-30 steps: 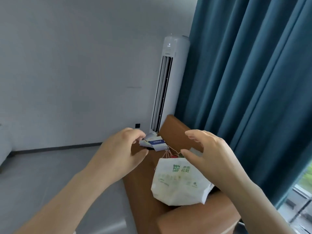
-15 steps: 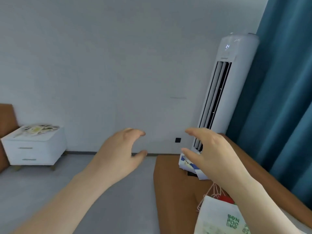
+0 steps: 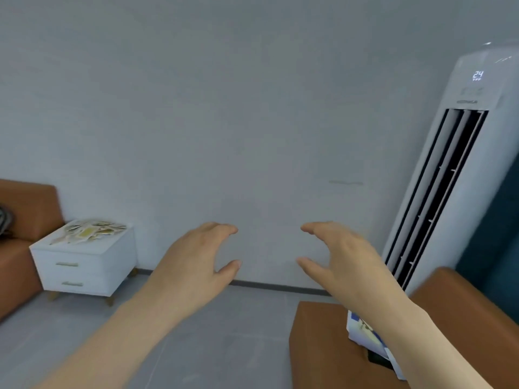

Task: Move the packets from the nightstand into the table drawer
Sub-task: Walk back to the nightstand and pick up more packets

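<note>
Two bare hands, the left hand (image 3: 196, 256) and right hand (image 3: 339, 256), hover apart with fingers loosely curved, holding nothing. A heap of packets (image 3: 90, 230) lies atop the white nightstand (image 3: 118, 256), whose two drawers (image 3: 67, 273) are closed.

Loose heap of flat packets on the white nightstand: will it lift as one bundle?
Probably not: the flat pale packets lie fanned and overlapping, not stacked, so they may slide apart. They look thin, so likely light and floppy. Some lie near the white two-drawer nightstand top's edge; a push may spill them.
</note>
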Action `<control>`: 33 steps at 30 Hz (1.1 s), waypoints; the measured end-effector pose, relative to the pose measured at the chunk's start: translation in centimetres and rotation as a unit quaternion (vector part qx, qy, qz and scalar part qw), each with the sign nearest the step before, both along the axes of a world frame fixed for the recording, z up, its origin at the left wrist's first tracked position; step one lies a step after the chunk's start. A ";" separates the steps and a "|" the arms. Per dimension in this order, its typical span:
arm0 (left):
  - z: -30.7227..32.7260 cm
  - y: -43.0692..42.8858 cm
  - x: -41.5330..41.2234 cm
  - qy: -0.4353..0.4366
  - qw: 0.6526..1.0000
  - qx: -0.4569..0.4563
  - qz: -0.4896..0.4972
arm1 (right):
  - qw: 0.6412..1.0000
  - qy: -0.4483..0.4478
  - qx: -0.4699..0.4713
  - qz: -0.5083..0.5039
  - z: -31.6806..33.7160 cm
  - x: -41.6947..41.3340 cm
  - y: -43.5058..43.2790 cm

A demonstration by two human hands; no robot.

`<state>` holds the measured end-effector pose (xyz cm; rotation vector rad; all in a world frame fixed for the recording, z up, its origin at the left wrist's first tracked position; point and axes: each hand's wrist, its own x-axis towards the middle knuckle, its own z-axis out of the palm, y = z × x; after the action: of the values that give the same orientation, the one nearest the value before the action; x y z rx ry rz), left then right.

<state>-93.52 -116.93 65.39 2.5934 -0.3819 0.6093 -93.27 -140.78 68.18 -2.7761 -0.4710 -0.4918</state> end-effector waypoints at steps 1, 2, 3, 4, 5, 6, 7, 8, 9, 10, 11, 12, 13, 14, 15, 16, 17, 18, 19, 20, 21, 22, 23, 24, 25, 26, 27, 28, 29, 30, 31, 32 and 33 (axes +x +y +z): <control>-0.1 0.4 1.8 0.002 1.000 -0.001 0.010 | 1.000 0.000 0.001 0.010 -0.2 2.3 0.4; -0.3 0.8 3.6 0.005 1.000 -0.002 0.021 | 1.000 -0.001 0.003 0.021 -0.3 4.5 0.8; -0.3 1.2 5.3 0.010 0.999 -0.003 0.033 | 0.999 -0.001 0.002 0.033 -0.4 6.7 1.3; -0.3 1.6 6.9 0.016 0.999 -0.004 0.046 | 0.999 0.002 0.000 0.046 -0.4 8.9 1.8; -0.2 2.0 8.5 0.018 0.998 -0.005 0.059 | 0.998 0.006 -0.003 0.058 -0.3 11.0 2.3; -0.1 2.4 9.9 0.019 0.997 -0.006 0.075 | 0.997 0.007 -0.007 0.071 -0.2 13.2 2.9; -0.1 2.9 11.3 0.018 0.996 -0.006 0.091 | 0.996 0.006 -0.012 0.085 -0.2 15.3 3.5; -0.1 3.4 12.6 0.016 0.994 -0.006 0.106 | 0.995 0.005 -0.016 0.101 -0.2 17.3 4.3; -0.1 3.9 13.7 0.018 0.992 -0.008 0.121 | 0.993 0.006 -0.018 0.116 -0.3 19.2 5.1; -0.2 4.5 14.8 0.022 0.990 -0.011 0.138 | 0.991 0.011 -0.018 0.133 -0.4 21.1 6.0; -0.4 5.2 15.8 0.027 0.988 -0.012 0.154 | 0.989 0.017 -0.016 0.149 -0.7 22.8 7.0; -0.5 5.9 16.7 0.031 0.985 -0.009 0.169 | 0.986 0.022 -0.013 0.164 -1.0 24.5 8.0; -0.7 6.7 17.6 0.034 0.983 -0.005 0.182 | 0.984 0.027 -0.013 0.178 -1.2 26.0 9.1; -0.9 7.5 18.6 0.036 0.980 0.000 0.194 | 0.981 0.032 -0.014 0.192 -1.6 27.5 10.2; -1.2 8.3 19.6 0.039 0.978 0.002 0.205 | 0.978 0.036 -0.014 0.205 -1.8 28.9 11.3; -1.4 9.1 20.6 0.042 0.976 0.002 0.215 | 0.975 0.039 -0.013 0.216 -2.1 30.4 12.4; -1.7 10.0 21.7 0.044 0.974 0.000 0.223 | 0.973 0.041 -0.013 0.227 -2.4 31.8 13.6; -2.1 10.9 22.8 0.046 0.972 0.000 0.230 | 0.971 0.042 -0.014 0.236 -2.6 33.2 14.8; -2.4 11.9 24.0 0.047 0.970 0.002 0.237 | 0.969 0.041 -0.015 0.244 -2.8 34.7 16.0; -2.7 12.8 25.2 0.049 0.969 0.002 0.243 | 0.967 0.041 -0.016 0.251 -3.1 36.1 17.3; -2.9 13.9 26.5 0.051 0.967 -0.002 0.249 | 0.965 0.043 -0.018 0.257 -3.3 37.5 18.6; -3.2 15.0 27.8 0.052 0.966 -0.006 0.254 | 0.964 0.045 -0.018 0.261 -3.5 39.0 19.8; -3.4 16.2 29.1 0.053 0.965 -0.008 0.257 | 0.963 0.047 -0.018 0.264 -3.7 40.5 21.1; -3.6 17.5 30.4 0.055 0.964 -0.008 0.260 | 0.962 0.051 -0.018 0.267 -3.9 42.0 22.4; -3.7 18.8 31.7 0.057 0.963 -0.009 0.263 | 0.962 0.056 -0.018 0.268 -4.0 43.5 23.7; -3.9 20.1 33.0 0.061 0.962 -0.011 0.267 | 0.961 0.063 -0.018 0.268 -4.2 44.9 25.1; -4.1 21.5 34.3 0.065 0.960 -0.012 0.271 | 0.961 0.069 -0.020 0.269 -4.3 46.4 26.5; -4.2 22.9 35.6 0.069 0.960 -0.011 0.273 | 0.960 0.073 -0.021 0.270 -4.4 47.8 27.9; -4.4 24.3 36.8 0.075 0.958 -0.013 0.275 | 0.960 0.077 -0.021 0.270 -4.6 49.1 29.3; -4.7 26.0 38.3 0.081 0.957 -0.012 0.277 | 0.959 0.081 -0.019 0.270 -5.1 50.7 30.9; -4.9 27.1 39.3 0.085 0.957 -0.007 0.278 | 0.959 0.085 -0.019 0.269 -5.4 51.7 32.0; -5.1 28.1 40.2 0.088 0.956 -0.005 0.280 | 0.958 0.090 -0.019 0.271 -5.7 52.7 32.9; -5.5 29.4 41.5 0.093 0.955 -0.007 0.282 | 0.956 0.101 -0.019 0.273 -6.2 54.0 34.2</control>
<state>-52.05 -87.58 59.93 2.7116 0.4395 0.5316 -39.23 -106.63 61.97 -2.5297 -1.1528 -0.0681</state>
